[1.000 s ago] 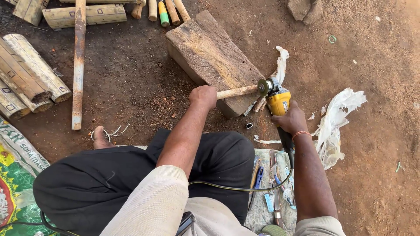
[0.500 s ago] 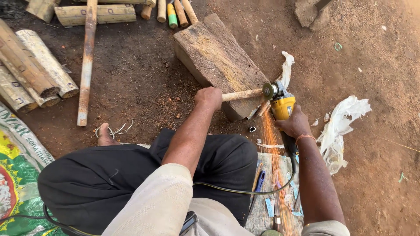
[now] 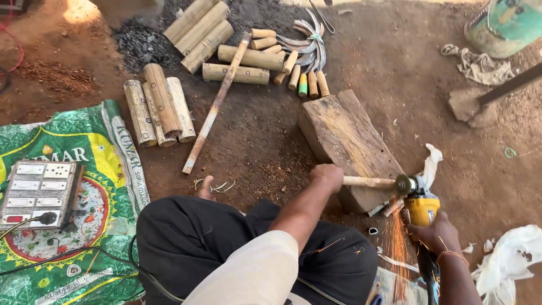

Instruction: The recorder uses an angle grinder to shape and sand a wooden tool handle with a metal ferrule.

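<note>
My left hand (image 3: 328, 175) grips a pale wooden handle (image 3: 370, 182) that lies across the near end of a big wooden block (image 3: 344, 138). My right hand (image 3: 436, 233) holds a yellow angle grinder (image 3: 420, 208). Its disc (image 3: 403, 184) meets the far end of the handle, and orange sparks (image 3: 400, 243) stream down toward me. I sit on the dirt with dark trousers (image 3: 186, 243) covering my legs.
Bamboo pieces (image 3: 161, 107) and a long stick (image 3: 217, 104) lie beyond my knees, with sickles and short handles (image 3: 302, 62) farther back. A switchboard (image 3: 36, 192) rests on a printed sack (image 3: 84, 152) at left. White rags (image 3: 511, 254) lie at right.
The view has swung up and left, bringing the sack, switchboard and more bamboo into sight. Sparks now pour from the grinder disc against the handle's end.
</note>
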